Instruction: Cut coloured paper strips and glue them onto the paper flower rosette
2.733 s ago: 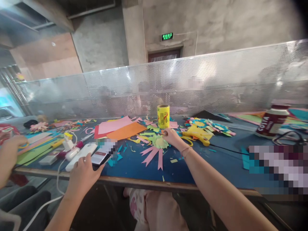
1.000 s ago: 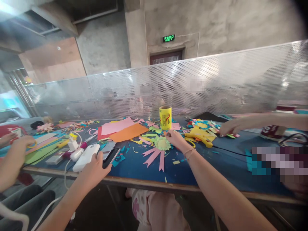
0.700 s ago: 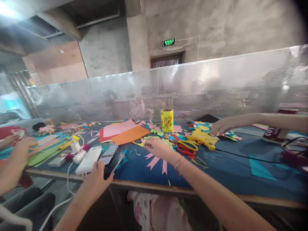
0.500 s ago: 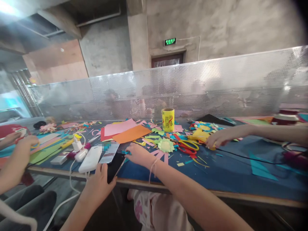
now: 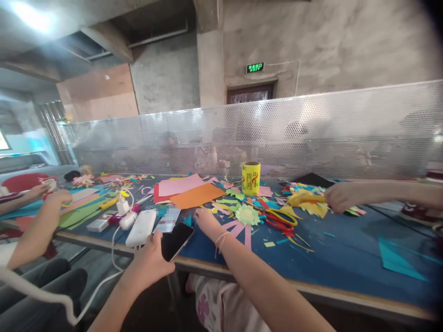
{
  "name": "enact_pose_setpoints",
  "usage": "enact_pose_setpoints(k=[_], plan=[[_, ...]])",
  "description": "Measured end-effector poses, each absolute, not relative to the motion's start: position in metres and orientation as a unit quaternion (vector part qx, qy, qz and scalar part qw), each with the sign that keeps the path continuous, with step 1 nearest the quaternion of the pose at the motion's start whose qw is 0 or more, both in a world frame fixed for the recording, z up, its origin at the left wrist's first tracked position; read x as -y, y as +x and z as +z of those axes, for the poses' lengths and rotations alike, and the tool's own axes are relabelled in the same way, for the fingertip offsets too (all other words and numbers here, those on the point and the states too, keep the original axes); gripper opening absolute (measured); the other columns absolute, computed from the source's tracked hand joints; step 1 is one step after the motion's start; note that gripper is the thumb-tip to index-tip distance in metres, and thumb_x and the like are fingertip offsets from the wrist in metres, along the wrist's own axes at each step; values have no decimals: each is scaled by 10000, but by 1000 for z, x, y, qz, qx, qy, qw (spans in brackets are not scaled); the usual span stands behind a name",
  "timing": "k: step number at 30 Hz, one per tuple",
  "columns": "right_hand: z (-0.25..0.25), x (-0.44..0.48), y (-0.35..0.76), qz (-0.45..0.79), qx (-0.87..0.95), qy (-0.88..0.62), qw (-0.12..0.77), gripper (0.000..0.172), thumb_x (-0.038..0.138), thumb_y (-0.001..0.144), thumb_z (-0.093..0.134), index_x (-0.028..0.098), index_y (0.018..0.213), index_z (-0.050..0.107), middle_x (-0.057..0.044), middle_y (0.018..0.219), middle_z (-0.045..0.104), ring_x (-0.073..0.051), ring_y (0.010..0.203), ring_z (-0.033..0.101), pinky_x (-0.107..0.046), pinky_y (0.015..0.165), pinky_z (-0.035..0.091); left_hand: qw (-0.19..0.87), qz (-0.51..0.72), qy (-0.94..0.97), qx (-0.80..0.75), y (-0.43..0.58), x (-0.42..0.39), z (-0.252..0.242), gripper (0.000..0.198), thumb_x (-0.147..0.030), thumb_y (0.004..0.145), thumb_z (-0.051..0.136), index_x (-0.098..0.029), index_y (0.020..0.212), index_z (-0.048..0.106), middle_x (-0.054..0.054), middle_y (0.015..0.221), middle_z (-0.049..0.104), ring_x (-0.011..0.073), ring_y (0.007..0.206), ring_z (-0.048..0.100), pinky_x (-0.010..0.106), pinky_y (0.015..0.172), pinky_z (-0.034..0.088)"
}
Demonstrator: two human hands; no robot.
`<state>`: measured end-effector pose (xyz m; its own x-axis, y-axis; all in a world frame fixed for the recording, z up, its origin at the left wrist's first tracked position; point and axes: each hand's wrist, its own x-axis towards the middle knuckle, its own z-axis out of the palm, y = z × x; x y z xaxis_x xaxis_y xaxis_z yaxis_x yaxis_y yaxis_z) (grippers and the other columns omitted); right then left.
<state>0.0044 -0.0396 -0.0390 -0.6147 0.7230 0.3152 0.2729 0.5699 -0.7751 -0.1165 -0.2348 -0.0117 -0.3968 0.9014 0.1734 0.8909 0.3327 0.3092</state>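
My left hand (image 5: 152,258) grips a black smartphone (image 5: 176,240) by its near end, thumb along the lower edge, over the table's front edge. My right hand (image 5: 206,222) is just beyond the phone's far end, fingers curled down and pressed together beside a small blue paper scrap (image 5: 187,220). Whatever those fingertips pinch, if anything, is hidden. Left of the phone lie a white power bank (image 5: 141,228) and a pale, shiny flat card or screen (image 5: 168,220). A pale green paper flower (image 5: 247,215) sits on pink strips (image 5: 238,232) right of my right hand.
Red and yellow scissors (image 5: 280,219) lie among paper scraps. Behind stand a yellow tape roll (image 5: 251,179) and a perforated metal screen (image 5: 207,133). Another person's hand (image 5: 341,196) reaches in from the right; another's (image 5: 57,203) works at left. A white cable (image 5: 98,282) hangs off the edge.
The view has shifted, moving everything right and slightly down. My right hand has come away from the phone's far end. The other person's hand at right has drawn back from the yellow paper.
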Motion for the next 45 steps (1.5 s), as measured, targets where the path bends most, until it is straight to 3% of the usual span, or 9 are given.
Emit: enact_pose_setpoints(k=[4,7,10,13,15,23,32,39,45], plan=[[-30,30,22,269,817,-362,360,322,25,725,485,129,970,666,-174,1069,648,-292,1105,554,-456,996,385,41,178,546,-818,-123,239,-20,670,-191,577,558,-142,1226,400,182,1219,537,309,1104,563,374,893,432],[-24,31,25,285,783,-385,398,369,23,700,500,115,1028,642,-186,1250,550,-277,1263,447,-435,1072,329,40,197,564,-801,-126,243,-24,661,-152,550,557,-165,1201,445,148,1224,542,299,1143,541,383,962,402],[-16,41,23,461,701,-375,394,203,218,820,509,162,968,636,-132,1169,594,-256,1176,527,-427,1025,395,45,260,569,-779,-126,237,-22,572,-183,599,562,-193,1165,486,112,1192,560,273,1101,569,375,931,433],[-12,56,21,708,587,-228,319,361,510,866,468,199,987,604,-91,1054,643,-218,966,629,-403,866,503,22,337,519,-785,-119,218,-14,528,-270,646,590,-177,1158,499,120,1171,558,272,1059,592,376,875,467],[-13,66,18,786,534,-123,285,401,568,821,537,215,1006,582,-71,1044,652,-193,948,636,-360,830,516,6,356,485,-799,-111,202,-9,524,-305,644,620,-145,1132,513,141,1127,565,285,1028,604,382,850,475],[-27,72,-7,798,489,-62,348,478,612,847,478,232,1129,544,-55,1011,689,-204,1050,621,-375,902,495,28,388,466,-795,-79,173,-1,463,-385,689,646,-169,1068,490,119,978,641,302,957,636,385,759,487],[-3,77,6,858,396,-96,312,639,624,930,165,189,1147,580,-74,1032,693,-176,979,652,-321,899,487,-81,464,541,-697,-83,164,-29,772,-421,691,685,-104,1311,352,221,1255,515,364,1204,501,496,951,432],[-10,70,7,883,385,-68,259,684,643,912,138,164,1038,609,-63,821,698,-156,709,655,-270,676,511,29,569,571,-591,-108,172,-51,598,-262,758,608,-174,1308,392,160,1287,517,292,1219,506,480,1002,424],[-13,67,4,883,392,-67,249,712,657,903,115,162,1083,594,-83,890,698,-174,803,657,-311,770,503,128,610,561,-544,-111,175,-60,682,-251,757,619,-200,1379,345,156,1365,467,284,1238,503,436,987,458]])
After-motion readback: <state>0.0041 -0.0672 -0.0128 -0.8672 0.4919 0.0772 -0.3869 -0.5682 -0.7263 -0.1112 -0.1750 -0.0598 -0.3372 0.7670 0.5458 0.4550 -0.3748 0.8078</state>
